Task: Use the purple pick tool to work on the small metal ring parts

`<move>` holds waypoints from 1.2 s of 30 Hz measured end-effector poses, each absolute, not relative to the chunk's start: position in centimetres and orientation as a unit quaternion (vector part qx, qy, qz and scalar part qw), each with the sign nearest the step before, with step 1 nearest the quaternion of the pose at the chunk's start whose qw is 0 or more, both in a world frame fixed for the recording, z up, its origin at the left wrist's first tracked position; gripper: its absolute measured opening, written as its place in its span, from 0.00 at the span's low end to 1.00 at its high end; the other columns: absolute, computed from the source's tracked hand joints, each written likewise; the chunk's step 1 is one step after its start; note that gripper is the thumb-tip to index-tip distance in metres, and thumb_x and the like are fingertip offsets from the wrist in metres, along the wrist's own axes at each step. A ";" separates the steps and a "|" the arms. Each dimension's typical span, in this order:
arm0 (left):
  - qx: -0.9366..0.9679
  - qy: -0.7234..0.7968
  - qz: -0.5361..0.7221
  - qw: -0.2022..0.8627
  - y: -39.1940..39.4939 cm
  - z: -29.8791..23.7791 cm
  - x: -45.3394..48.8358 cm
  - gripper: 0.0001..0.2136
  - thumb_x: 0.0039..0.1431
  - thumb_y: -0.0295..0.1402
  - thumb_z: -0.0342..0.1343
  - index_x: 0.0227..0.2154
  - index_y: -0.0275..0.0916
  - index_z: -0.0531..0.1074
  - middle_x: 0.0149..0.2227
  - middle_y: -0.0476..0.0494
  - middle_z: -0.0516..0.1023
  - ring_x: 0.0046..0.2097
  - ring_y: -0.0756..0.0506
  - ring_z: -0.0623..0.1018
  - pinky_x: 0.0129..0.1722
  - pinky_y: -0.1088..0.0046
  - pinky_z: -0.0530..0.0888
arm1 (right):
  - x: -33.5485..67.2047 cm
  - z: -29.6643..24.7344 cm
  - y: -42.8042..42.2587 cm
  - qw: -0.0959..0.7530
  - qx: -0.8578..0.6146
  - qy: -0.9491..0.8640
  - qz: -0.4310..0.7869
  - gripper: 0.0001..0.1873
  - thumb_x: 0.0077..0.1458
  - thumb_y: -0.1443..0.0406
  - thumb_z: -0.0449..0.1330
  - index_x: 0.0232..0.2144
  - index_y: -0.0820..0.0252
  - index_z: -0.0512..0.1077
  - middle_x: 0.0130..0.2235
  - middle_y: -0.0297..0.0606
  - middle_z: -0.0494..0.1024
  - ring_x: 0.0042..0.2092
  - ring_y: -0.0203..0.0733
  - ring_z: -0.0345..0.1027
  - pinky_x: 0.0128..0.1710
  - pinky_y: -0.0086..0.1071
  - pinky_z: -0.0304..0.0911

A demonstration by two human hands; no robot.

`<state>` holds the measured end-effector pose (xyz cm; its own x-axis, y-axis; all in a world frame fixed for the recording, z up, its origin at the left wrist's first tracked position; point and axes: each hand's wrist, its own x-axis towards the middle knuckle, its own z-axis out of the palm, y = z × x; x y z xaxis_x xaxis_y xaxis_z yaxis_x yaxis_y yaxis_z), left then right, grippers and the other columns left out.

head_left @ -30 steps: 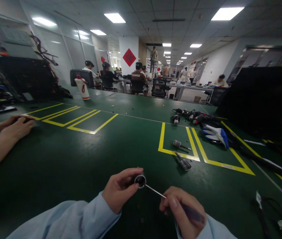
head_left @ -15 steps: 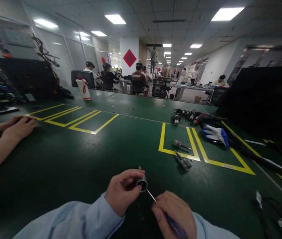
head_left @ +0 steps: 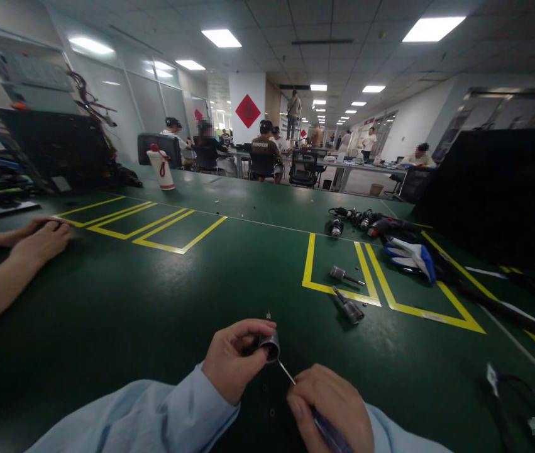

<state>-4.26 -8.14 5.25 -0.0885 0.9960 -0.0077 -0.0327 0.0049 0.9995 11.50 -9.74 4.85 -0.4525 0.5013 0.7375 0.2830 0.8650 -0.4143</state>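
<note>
My left hand (head_left: 234,362) is closed around a hollow, cup-shaped metal piece (head_left: 271,349) with a thin shank pointing away from me. Its open end faces me, and the thumb presses at the rim. In my right hand (head_left: 336,402) is a screwdriver (head_left: 328,433) with a bluish-purple handle, gripped in curled fingers. The blade's tip meets the cup's lower rim; whether it goes inside cannot be made out. Two tiny dark parts (head_left: 272,413) lie on the table below. Farther right rest two similar cup-shaped pieces with shanks, one (head_left: 337,272) beyond the other (head_left: 352,311).
Yellow tape outlines (head_left: 312,258) mark the green table (head_left: 163,340). To the right lie a blue-and-white glove (head_left: 411,257), dark tools (head_left: 366,221) and cables. Another person's hands (head_left: 43,242) rest at the left. A white tumbler (head_left: 161,168) stands at the back.
The view has shifted slightly. The cup-shaped piece has tipped a little, its opening turned more downward, and the screwdriver blade sits at its lower rim. Both hands keep their holds.
</note>
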 end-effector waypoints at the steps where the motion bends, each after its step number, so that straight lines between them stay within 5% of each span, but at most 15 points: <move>1: 0.468 0.516 0.527 0.487 -8.1 5.2 -4.3 0.08 0.33 0.19 0.54 0.21 0.33 0.72 0.33 0.42 0.77 0.33 0.45 0.77 0.33 0.70 0.75 | 11.4 4.8 -9.8 0.464 -0.235 -0.846 0.118 0.08 0.49 0.73 0.48 0.24 0.60 0.65 0.18 0.36 0.72 0.21 0.35 0.64 0.21 0.26 0.61; 8: 0.476 0.516 0.518 0.489 -8.1 4.5 -4.8 0.06 0.37 0.21 0.55 0.23 0.33 0.71 0.34 0.42 0.76 0.33 0.45 0.77 0.33 0.70 0.75 | 12.1 5.2 -10.1 0.475 -0.225 -0.840 0.136 0.10 0.51 0.71 0.48 0.22 0.60 0.65 0.17 0.36 0.71 0.20 0.34 0.63 0.20 0.26 0.58; 12: 0.459 0.514 0.521 0.504 -7.8 4.6 -5.0 0.07 0.37 0.22 0.56 0.24 0.33 0.71 0.35 0.42 0.75 0.33 0.46 0.76 0.32 0.69 0.75 | 12.8 4.6 -10.3 0.492 -0.280 -0.793 0.226 0.20 0.53 0.68 0.46 0.11 0.59 0.61 0.11 0.31 0.63 0.15 0.29 0.58 0.17 0.24 0.54; 17: 0.419 0.511 0.521 0.540 -7.6 5.2 -5.0 0.11 0.33 0.21 0.58 0.26 0.32 0.72 0.35 0.42 0.75 0.33 0.46 0.75 0.33 0.68 0.74 | 12.2 3.1 -10.2 0.423 -0.379 -0.754 0.331 0.25 0.55 0.62 0.46 0.08 0.60 0.62 0.08 0.31 0.61 0.14 0.30 0.58 0.17 0.23 0.55; 33: 0.380 0.512 0.517 0.571 -7.7 5.3 -4.9 0.11 0.30 0.21 0.59 0.24 0.32 0.73 0.36 0.41 0.75 0.34 0.44 0.75 0.33 0.66 0.73 | 11.8 3.0 -10.0 0.383 -0.378 -0.773 0.336 0.25 0.55 0.62 0.46 0.09 0.62 0.62 0.09 0.32 0.61 0.14 0.28 0.57 0.16 0.22 0.52; 36: 0.380 0.513 0.512 0.575 -7.7 5.3 -4.9 0.11 0.31 0.21 0.59 0.24 0.32 0.73 0.36 0.41 0.74 0.34 0.44 0.75 0.34 0.64 0.74 | 12.1 3.6 -9.7 0.361 -0.287 -0.842 0.279 0.24 0.55 0.62 0.44 0.09 0.60 0.58 0.09 0.29 0.58 0.13 0.28 0.51 0.15 0.25 0.48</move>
<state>-4.91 -7.71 5.30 -0.0499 0.9784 -0.2004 -0.1987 0.1869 0.9621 12.07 -9.69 3.55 -0.5737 0.6857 0.4480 0.2818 0.6788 -0.6781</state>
